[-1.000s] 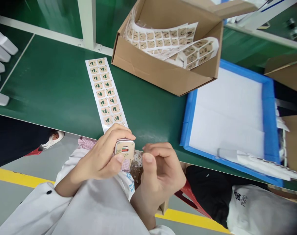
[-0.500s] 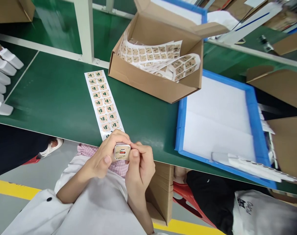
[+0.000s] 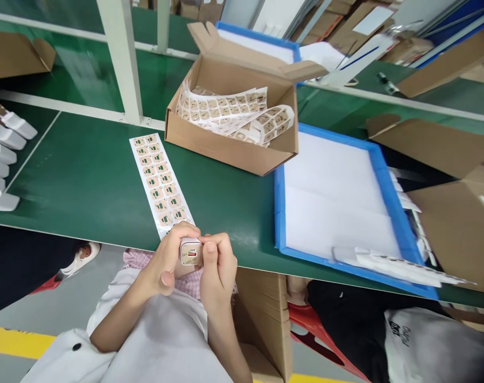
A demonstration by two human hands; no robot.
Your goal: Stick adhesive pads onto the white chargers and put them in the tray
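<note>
A small white charger (image 3: 191,254) with a beige sticker on its end face and a port in the middle is held near the table edge. My left hand (image 3: 167,260) wraps round its left side, the thumb lifted away from it. On the right, my right hand (image 3: 220,266) has thumb and index finger pinched at the charger's upper right corner; whether they grip the charger or something small is hidden. Just beyond my hands, a sheet of beige stickers (image 3: 158,183) lies on the green table (image 3: 86,175), its near end partly covered by my left hand.
An open cardboard box (image 3: 226,151) of sticker sheets stands behind. To the right is a blue tray (image 3: 280,213) with white pieces (image 3: 401,266) at its front edge. White chargers (image 3: 6,135) line the far left. People sit on both sides.
The view has shifted, so table items appear further left and mostly lower. The charger has turned slightly in my left hand. Both hands remain at it.
</note>
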